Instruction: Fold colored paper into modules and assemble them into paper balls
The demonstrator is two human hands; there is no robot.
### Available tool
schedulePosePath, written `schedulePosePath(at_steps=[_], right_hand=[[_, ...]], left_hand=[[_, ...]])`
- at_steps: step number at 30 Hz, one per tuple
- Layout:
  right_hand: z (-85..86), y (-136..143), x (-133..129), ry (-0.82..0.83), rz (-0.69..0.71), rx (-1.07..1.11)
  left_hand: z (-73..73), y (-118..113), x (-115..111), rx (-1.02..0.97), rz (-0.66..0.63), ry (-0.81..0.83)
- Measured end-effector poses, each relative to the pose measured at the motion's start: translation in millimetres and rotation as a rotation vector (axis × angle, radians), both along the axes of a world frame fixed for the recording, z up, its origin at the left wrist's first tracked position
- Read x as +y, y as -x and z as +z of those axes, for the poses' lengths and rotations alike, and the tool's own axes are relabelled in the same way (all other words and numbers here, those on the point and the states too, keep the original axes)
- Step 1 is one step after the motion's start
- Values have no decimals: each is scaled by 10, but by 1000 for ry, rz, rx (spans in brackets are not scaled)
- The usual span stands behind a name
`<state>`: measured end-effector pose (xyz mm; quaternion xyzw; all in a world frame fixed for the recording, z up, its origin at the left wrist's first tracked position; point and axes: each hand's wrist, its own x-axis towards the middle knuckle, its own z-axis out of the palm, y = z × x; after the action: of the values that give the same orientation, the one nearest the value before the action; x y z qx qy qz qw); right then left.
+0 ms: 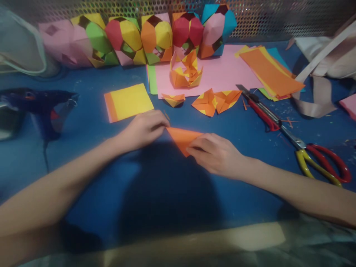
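Note:
An orange sheet of paper (183, 138), folded to a triangle, is held just above or on the blue table. My left hand (147, 126) pinches its left corner. The fingers of my right hand (215, 152) are closed on its right side, near the lower tip. Beyond my left hand lies a stack of square papers (130, 101), yellow on top. Past the triangle rest a small folded orange-and-yellow piece (174, 99) and two folded units (217, 102) side by side. An assembled orange-and-yellow paper shape (186, 72) stands on a pink sheet (228, 70).
Several colourful paper balls (125, 39) line the back against a perforated metal panel (261, 18). A blue glue gun (41, 107) is at the left. To the right lie a red cutter knife (261, 109), scissors (317, 155), orange paper strips (269, 70) and a curled ribbon (317, 100).

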<state>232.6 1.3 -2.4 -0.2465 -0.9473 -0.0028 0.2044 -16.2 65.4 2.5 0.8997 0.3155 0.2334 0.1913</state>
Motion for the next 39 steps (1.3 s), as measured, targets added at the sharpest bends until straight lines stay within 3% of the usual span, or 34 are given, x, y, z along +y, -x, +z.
schedulePosePath(at_steps=[11, 15, 16, 19, 22, 25, 29, 34, 39], right_hand=[[69, 42, -35, 13, -57, -78], [70, 79, -63, -30, -71, -142], [67, 88, -71, -75, -53, -142], [73, 109, -96, -173, -18, -117], [99, 117, -122, -196, -34, -83], [114, 116, -138, -219, -2, -131], [94, 112, -138, -210, 4, -157], [69, 102, -108, -225, 29, -157], [79, 110, -84, -225, 36, -134]], left_hand=[[30, -25, -44, -9, 131, 44], [102, -99, -220, -31, 242, -111], [114, -134, -298, -25, 209, -170], [103, -272, -546, 48, -59, -279], [33, -403, -700, 122, -126, -311], [-17, -458, -718, 268, -76, -433], [27, -427, -638, 429, 53, -623], [116, -356, -544, 535, 114, -525], [60, -351, -572, 382, 39, -500]])
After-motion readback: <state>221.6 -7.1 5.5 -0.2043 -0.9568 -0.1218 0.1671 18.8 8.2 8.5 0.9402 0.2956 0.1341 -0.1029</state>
